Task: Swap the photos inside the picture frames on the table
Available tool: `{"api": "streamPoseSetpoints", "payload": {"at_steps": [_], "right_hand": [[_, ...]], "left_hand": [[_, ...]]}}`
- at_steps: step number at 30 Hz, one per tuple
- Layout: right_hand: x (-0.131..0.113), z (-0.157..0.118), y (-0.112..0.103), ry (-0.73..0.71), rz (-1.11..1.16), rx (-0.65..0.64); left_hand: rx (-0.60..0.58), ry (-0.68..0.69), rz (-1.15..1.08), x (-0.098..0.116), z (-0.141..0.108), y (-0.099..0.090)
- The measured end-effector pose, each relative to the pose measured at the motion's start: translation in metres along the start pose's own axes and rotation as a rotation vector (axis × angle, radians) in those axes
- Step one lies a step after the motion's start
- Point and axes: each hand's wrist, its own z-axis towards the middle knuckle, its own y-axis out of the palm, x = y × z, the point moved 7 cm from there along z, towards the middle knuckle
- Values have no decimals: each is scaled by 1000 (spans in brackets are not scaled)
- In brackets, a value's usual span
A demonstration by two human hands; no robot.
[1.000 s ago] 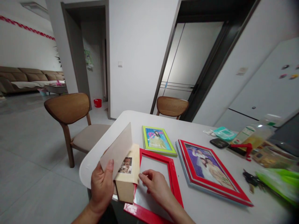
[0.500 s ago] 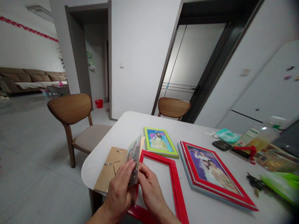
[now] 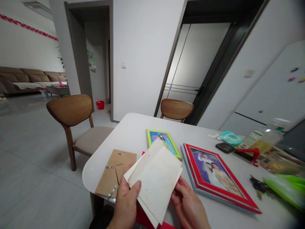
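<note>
My left hand (image 3: 127, 198) grips the left edge of a small stack of pale sheets (image 3: 156, 178), thumb on top. At the stack's right edge, my right hand (image 3: 189, 203) has bent fingers against or just under the paper. The sheets show blank, off-white faces and are slightly fanned. Beneath them lies an empty red frame (image 3: 168, 225), mostly hidden. A brown backing board (image 3: 108, 179) with metal clips rests to the left. Behind the sheets is a lime-green framed picture (image 3: 176, 152), partly covered. A red framed photo (image 3: 214, 171) lies to the right.
On the white table (image 3: 133, 127), the right side holds a black case (image 3: 225, 147), a teal packet (image 3: 231, 137), a bottle (image 3: 264, 138), keys (image 3: 259, 187) and a green bag (image 3: 286, 189). Wooden chairs stand at the left (image 3: 71, 111) and the far side (image 3: 176, 109).
The stack has turned from edge-on, with a photo side showing, to blank faces up. My hands have moved apart to its two sides, and it now covers more of the red and green frames.
</note>
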Motion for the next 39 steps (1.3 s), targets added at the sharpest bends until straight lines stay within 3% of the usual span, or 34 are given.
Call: {"api": "streamPoseSetpoints", "payload": {"at_steps": [4, 8, 14, 17, 22, 26, 32, 35, 39], "right_hand": [[-3, 4, -26, 26, -33, 37], [3, 11, -43, 105, -105, 45], [-4, 21, -41, 105, -239, -52], [-4, 29, -35, 77, -355, -74], [-15, 44, -33, -102, -887, -101], [-25, 42, -33, -253, -1423, -1], [-25, 32, -32, -322, -1679, 174], [-21, 25, -29, -389, -1663, 91], [-5, 6, -29, -483, -1590, -190]], "left_hand": [[-34, -79, 18, -22, -4, 4], [-93, -18, 215, -15, 1, 0], [-441, 204, 993, -7, -2, 6], [-572, 289, 1191, -12, -11, 15], [-680, 227, 1336, -16, -15, 25], [-730, 147, 1431, -15, -14, 27], [-827, 146, 1514, -19, -16, 27], [-798, 162, 1533, -22, -13, 26], [-761, 223, 1557, -25, -7, 30]]}}
